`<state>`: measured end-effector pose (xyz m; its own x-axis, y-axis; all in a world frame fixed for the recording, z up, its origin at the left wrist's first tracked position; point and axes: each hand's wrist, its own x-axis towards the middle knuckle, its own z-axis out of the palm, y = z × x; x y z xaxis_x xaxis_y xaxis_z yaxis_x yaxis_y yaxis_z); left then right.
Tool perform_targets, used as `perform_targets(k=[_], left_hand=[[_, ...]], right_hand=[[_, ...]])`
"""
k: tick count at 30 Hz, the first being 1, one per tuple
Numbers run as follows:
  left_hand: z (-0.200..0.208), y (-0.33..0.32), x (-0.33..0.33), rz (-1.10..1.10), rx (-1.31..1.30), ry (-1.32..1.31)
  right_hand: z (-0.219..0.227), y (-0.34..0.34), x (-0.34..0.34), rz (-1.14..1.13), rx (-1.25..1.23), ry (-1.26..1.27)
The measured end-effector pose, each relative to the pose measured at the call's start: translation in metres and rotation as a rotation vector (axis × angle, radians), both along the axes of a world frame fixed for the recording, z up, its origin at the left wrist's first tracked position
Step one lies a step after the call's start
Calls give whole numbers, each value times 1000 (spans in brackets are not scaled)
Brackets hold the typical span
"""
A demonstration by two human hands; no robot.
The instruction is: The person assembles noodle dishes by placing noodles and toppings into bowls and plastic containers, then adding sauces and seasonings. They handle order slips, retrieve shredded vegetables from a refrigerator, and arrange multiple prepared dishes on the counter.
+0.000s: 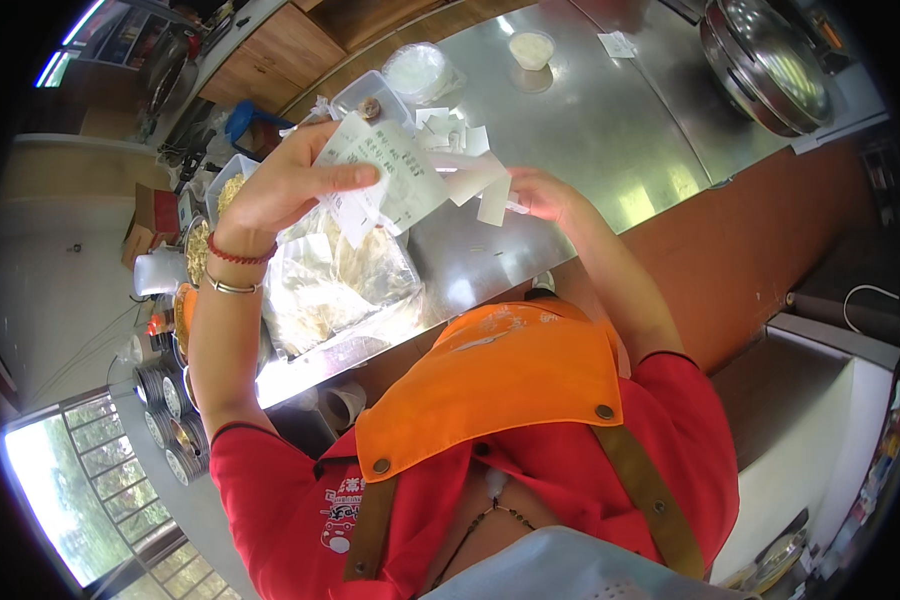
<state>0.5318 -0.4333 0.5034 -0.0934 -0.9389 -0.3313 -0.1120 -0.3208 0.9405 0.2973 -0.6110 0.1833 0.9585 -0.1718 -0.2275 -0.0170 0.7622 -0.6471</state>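
Observation:
My left hand [288, 182] is closed on a printed paper slip [412, 188], thumb on top, above a clear plastic tub [402, 262] of pale, bagged food. Another white slip hangs below the first, overlapping it. To the right, my right hand [542, 194] pinches white paper strips [485, 183], whose left ends come close to the slip in my left hand. Some of its fingertips are hidden by the paper. Just beyond the hands, more small paper pieces [444, 124] lie on the steel table [600, 120].
A wrapped stack of round white lids or bowls [418, 72] stands at the back, beside another clear tub [372, 88]. Farther right are a small pale bowl [532, 50] and large steel pans [765, 65]. Food containers [198, 250] line the left side.

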Motion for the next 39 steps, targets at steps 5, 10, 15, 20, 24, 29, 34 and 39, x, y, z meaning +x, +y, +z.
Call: perform_targets(k=[5,10,15,20,24,29,34,39], left_hand=[[-6,12,-5,-44,97,-252],[-58,14,-7,34,198,-379],[-132,10,-2,310,181,-256],[-215,24,-8,536,11,-256],[-229,28,-66,611,-257,-632],[-275,21,-109,467,-261,-709],[-356,20,-111,536,-82,-616],[-380,11,-108,560,148,-469]], right_hand=[[-2,-60,7,48,-295,154],[-24,-109,27,-80,-932,239],[-48,-137,49,-457,-1435,443],[-30,-156,48,-459,-808,269],[-35,-169,-3,-450,-635,103],[-76,-166,-46,-390,-712,242],[-113,-166,-44,-422,-659,562],[-145,-184,-49,-432,-1178,456]])
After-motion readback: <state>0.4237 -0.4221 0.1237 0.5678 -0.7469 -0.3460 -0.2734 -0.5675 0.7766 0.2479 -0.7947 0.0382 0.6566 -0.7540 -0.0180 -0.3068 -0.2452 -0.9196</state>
